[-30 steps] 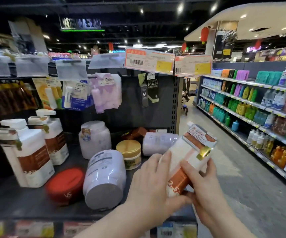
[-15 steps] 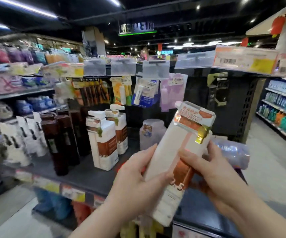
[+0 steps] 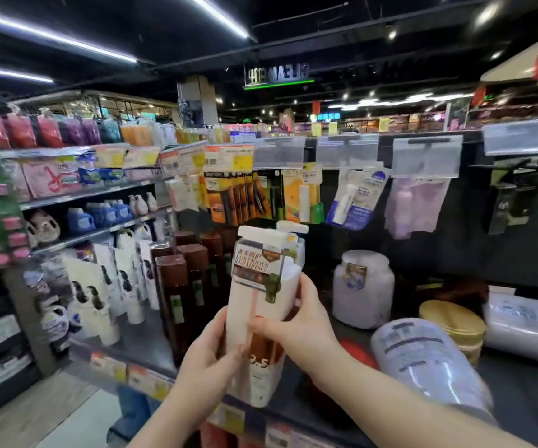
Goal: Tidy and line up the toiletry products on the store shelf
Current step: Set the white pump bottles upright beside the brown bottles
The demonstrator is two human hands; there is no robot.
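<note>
Both hands hold one white pump bottle (image 3: 258,305) with a brown band and a "3.5" mark, upright over the front of the dark shelf (image 3: 145,342). My left hand (image 3: 211,357) grips its lower left side. My right hand (image 3: 296,321) wraps its right side. A second white pump bottle (image 3: 293,236) stands right behind it, mostly hidden. Tall brown bottles (image 3: 180,286) stand in a row just to the left. A pale lavender jar (image 3: 363,287) stands upright to the right.
A lavender jar (image 3: 429,360) lies on its side at the right front, beside a gold-lidded jar (image 3: 453,321), a red lid (image 3: 359,352) and another toppled jar (image 3: 526,326). White tubes (image 3: 99,299) fill the left shelving. Packets (image 3: 356,202) hang above.
The view has swung left. The white bottle went from tilted to upright and moved left, toward the pump bottles and brown bottles, with both hands still on it.
</note>
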